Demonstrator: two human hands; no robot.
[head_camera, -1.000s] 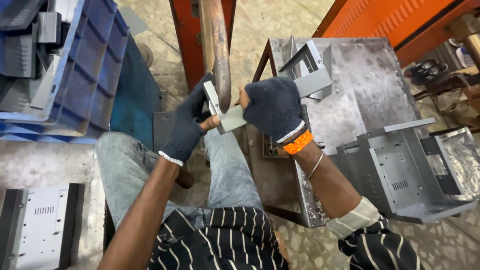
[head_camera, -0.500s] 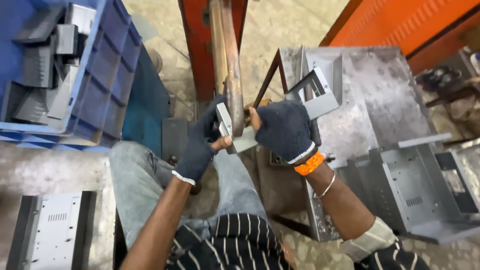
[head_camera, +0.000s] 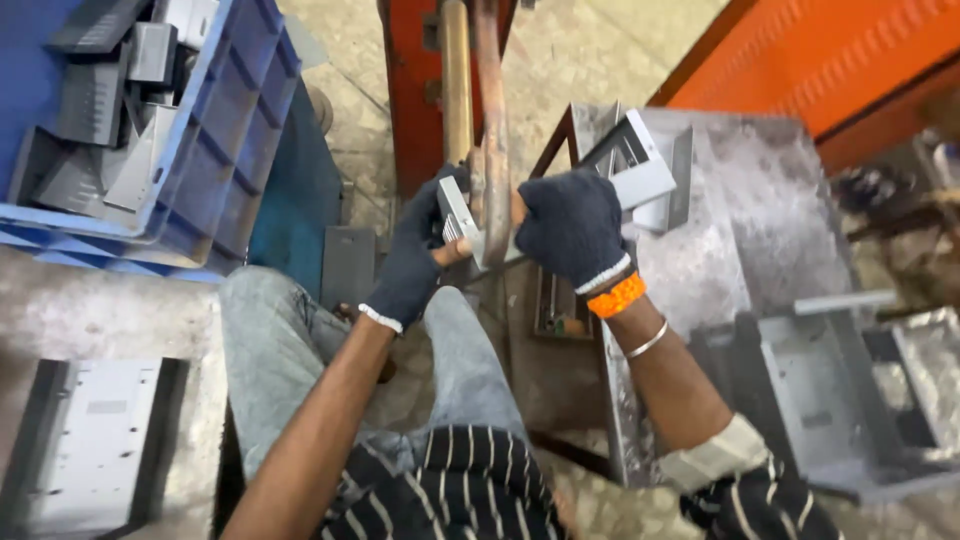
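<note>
Both gloved hands, left hand (head_camera: 415, 262) and right hand (head_camera: 572, 226), gripped the small grey bent sheet-metal bracket (head_camera: 470, 232), now pushed up against the rusty vertical metal arm (head_camera: 492, 140) at frame centre.

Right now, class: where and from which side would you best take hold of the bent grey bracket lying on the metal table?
Probably the grey bracket by its raised upper edge, from above: it stands clear of the metal table, leaving room for fingers on both faces.
</note>
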